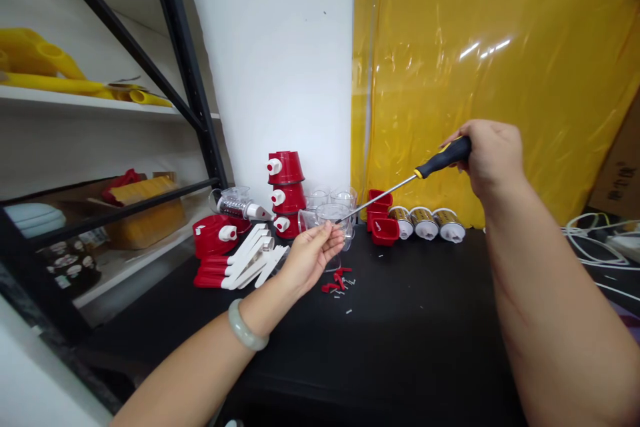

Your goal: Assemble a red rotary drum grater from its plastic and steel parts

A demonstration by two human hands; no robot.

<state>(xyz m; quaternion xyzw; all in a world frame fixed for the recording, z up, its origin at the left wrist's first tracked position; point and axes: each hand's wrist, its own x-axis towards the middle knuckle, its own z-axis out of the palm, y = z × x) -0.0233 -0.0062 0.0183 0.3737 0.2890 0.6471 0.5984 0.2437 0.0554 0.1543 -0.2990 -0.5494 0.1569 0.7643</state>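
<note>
My right hand is closed around the handle end of a screwdriver with a black and yellow grip. Its long metal shaft slants down to the left, and the tip reaches the fingers of my left hand. Thumb and fingers of that hand are pinched at the tip; whatever lies between them is too small to make out. Clear plastic cups stand just behind it. Below the fingertips, small red plastic parts and several tiny screws lie scattered on the black table.
Left stand stacked red bases, a red housing, white-and-red handles and a grater drum. Right of the cups are red trays and grater drums. A black-framed shelf borders the left; white cables lie right.
</note>
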